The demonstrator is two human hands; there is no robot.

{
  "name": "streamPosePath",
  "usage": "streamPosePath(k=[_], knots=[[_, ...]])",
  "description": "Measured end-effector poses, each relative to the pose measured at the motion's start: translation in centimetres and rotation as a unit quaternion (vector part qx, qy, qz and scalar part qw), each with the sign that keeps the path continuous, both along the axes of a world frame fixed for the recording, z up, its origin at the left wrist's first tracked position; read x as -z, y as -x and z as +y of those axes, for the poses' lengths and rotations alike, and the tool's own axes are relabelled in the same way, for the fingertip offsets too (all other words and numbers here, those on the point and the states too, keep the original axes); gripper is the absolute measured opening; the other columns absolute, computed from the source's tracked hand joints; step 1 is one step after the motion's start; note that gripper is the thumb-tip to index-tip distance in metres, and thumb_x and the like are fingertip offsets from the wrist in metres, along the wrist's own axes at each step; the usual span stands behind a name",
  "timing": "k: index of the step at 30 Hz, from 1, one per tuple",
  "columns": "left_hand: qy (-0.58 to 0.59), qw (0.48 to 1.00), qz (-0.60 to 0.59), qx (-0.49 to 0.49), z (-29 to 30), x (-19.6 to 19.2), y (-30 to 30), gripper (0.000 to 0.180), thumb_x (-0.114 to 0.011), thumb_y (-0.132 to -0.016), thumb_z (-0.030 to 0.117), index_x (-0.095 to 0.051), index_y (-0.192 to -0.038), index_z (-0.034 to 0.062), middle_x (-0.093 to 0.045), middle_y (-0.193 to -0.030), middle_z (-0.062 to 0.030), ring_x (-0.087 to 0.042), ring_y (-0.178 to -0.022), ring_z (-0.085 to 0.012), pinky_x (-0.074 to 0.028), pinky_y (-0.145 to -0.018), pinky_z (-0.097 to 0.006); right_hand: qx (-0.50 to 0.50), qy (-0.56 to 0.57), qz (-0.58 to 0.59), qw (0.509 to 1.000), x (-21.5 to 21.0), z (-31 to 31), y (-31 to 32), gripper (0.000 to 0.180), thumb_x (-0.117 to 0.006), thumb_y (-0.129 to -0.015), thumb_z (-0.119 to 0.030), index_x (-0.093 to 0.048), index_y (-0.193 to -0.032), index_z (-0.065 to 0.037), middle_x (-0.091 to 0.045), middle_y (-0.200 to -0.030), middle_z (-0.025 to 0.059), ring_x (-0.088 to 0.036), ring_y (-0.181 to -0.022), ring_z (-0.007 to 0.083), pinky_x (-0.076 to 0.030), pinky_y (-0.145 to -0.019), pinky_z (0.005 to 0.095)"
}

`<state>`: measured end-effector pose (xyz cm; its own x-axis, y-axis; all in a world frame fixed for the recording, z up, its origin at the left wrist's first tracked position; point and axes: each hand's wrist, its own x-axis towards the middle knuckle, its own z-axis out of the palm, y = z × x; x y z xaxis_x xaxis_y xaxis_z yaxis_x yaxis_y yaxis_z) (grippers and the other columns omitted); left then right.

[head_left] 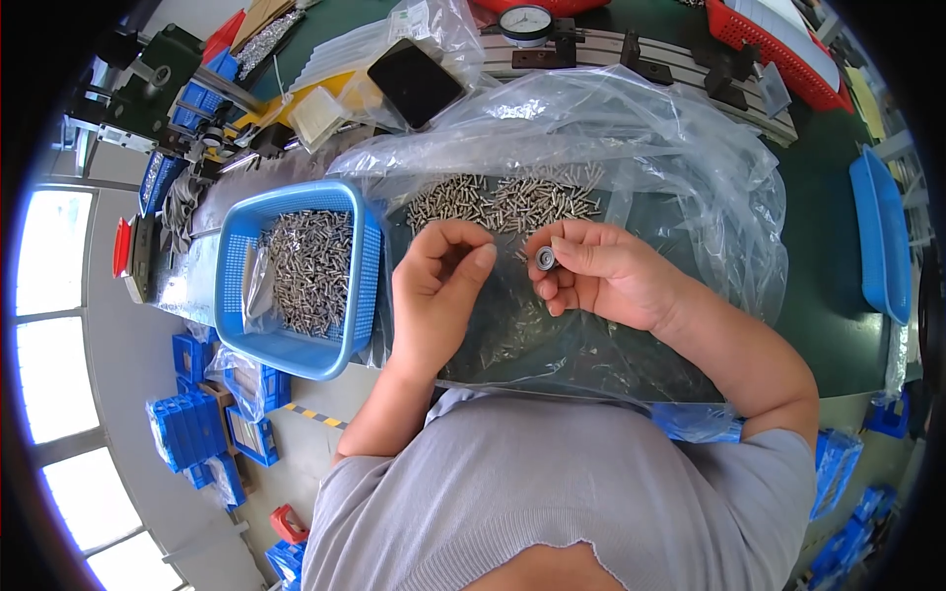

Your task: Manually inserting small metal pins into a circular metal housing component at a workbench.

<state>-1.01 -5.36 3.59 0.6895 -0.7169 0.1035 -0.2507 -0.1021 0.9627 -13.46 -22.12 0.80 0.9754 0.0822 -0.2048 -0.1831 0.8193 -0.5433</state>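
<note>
A smooth, dull metallic finish is shown by the small round grey ring-shaped piece [546, 258], while a brighter, shinier metal surface is seen on the slender silvery pins [542, 202]. The plastic of the crumpled transparent sheet [729, 177] is marked by glossy, wrinkled highlights, and the light-blue rectangular basket [367, 286] is formed in smooth plastic with finely perforated walls. A matt, smooth surface is presented by the dark green tabletop [833, 335], and fine-knit cloth with a ribbed edge by the pale grey short-sleeved top [562, 473].
</note>
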Motion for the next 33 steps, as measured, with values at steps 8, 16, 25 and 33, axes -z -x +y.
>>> streamPosePath(k=[8,16,25,33], knots=[[0.119,0.976,0.177,0.042,-0.1,0.2,0.5,0.015,-0.063,-0.086,0.0,-0.06,-0.1,0.0,-0.062,-0.091,-0.0012,-0.055,-0.076,-0.0058,-0.046,-0.068,-0.018,-0.005,-0.014,0.004,1.0,-0.1,0.2,-0.1,0.023,-0.053,-0.095,-0.019,-0.059,-0.109,-0.002,-0.063,-0.095,0.0087,-0.063,-0.084,0.0166,-0.054,-0.075,0.031],[0.129,0.986,0.078,0.065,-0.9,0.2,1.3,0.015,-0.065,-0.08,-0.008,-0.06,-0.092,-0.0005,-0.058,-0.095,-0.0058,-0.059,-0.081,-0.0111,-0.047,-0.073,-0.023,0.0,-0.031,0.002,1.0,0.2,0.2,0.0,0.022,-0.054,-0.095,-0.019,-0.059,-0.109,-0.003,-0.064,-0.094,0.0084,-0.063,-0.084,0.0164,-0.054,-0.074,0.0306],[0.058,0.996,-0.034,0.05,-0.8,0.2,1.3,0.013,-0.071,-0.073,-0.007,-0.065,-0.082,0.001,-0.06,-0.086,-0.0065,-0.058,-0.078,-0.0136,-0.046,-0.066,-0.024,-0.013,-0.022,0.008,1.0,0.2,0.3,0.0,0.02,-0.056,-0.094,-0.021,-0.058,-0.106,-0.004,-0.064,-0.091,0.0068,-0.063,-0.083,0.0154,-0.054,-0.073,0.0302],[0.065,0.995,-0.042,0.059,-0.8,0.1,1.3,0.013,-0.071,-0.072,-0.007,-0.065,-0.081,0.0011,-0.06,-0.086,-0.0067,-0.058,-0.076,-0.0141,-0.046,-0.064,-0.025,-0.016,-0.013,-0.004,1.0,0.2,0.4,0.0,0.019,-0.056,-0.094,-0.02,-0.058,-0.105,-0.004,-0.063,-0.091,0.0062,-0.063,-0.082,0.0152,-0.054,-0.072,0.0303]])
